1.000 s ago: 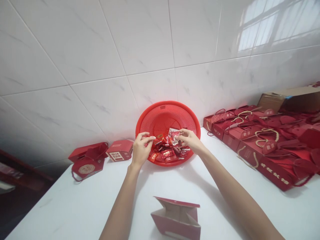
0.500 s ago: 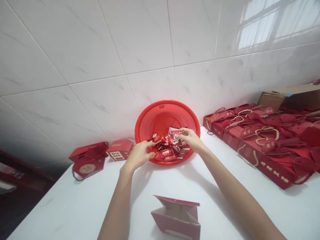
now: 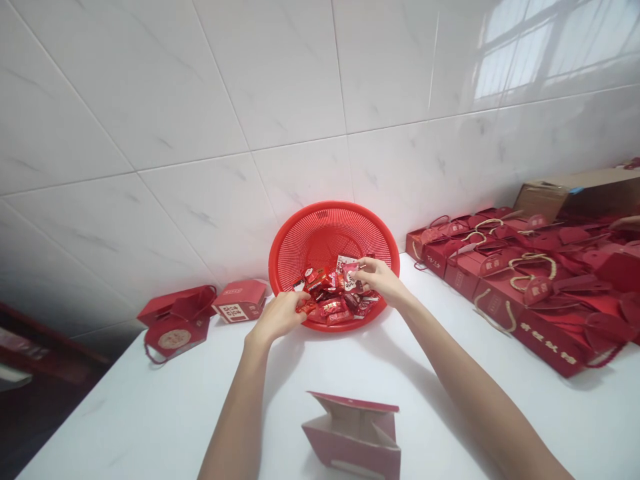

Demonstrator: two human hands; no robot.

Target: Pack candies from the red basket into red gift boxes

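Observation:
A red plastic basket [image 3: 334,215] leans toward me at the wall, with wrapped candies [image 3: 334,308] heaped in its lower part. My right hand [image 3: 377,279] is closed on a pink and white candy packet [image 3: 351,277] over the right of the heap. At the basket's lower left edge, my left hand [image 3: 283,313] has its fingertips bent among red wrappers; what they pinch, if anything, is too small to make out. An open red paper box [image 3: 350,433] stands on the white table between my forearms, its inside showing no contents.
Two red boxes, one with a cord handle [image 3: 177,323] and one smaller [image 3: 241,301], stand at the left. Rows of red gift boxes [image 3: 525,327] fill the right side, before a cardboard carton [image 3: 545,200]. Part of another person's hand [image 3: 627,222] shows at the right edge.
My left hand has moved slightly down and its fingers have gone into the candies at the left. My right hand has hardly moved. A hand has appeared at the far right edge.

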